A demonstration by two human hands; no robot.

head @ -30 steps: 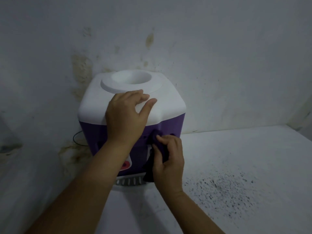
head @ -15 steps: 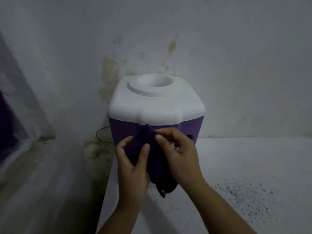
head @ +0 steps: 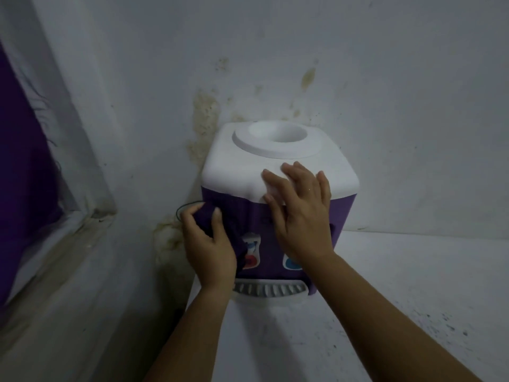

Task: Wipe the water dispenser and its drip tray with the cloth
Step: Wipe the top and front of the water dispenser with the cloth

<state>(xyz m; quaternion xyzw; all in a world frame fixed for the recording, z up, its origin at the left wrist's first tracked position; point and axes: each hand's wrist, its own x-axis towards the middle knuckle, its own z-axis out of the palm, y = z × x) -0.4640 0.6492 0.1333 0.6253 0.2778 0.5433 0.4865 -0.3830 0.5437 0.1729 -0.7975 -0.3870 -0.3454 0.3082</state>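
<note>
Walls of grey-white plaster [head: 385, 78] meet in a corner, blotched with yellowish stains behind a squat water dispenser with a white plastic top and purple body [head: 239, 172]. It stands on a pale, scuffed surface [head: 413, 285] speckled with dark spots toward four o'clock. At nine o'clock a purple curtain [head: 16, 161] hangs beside a grimy ledge. The left hand [head: 209, 244] has its grip curled round a dark purple cloth [head: 206, 216], bunched against the dispenser's front-left corner, with a tail of fabric hanging toward the red tap [head: 250, 261]. The right hand [head: 300, 216] lies flat with fingers spread and straight, pressing on the white top's front edge and holding nothing. Below, at six o'clock of the dispenser, sits the slotted white drip tray [head: 268, 292], untouched by either hand. A thin dark loop, possibly a cable [head: 181, 209], shows at the dispenser's left.
</note>
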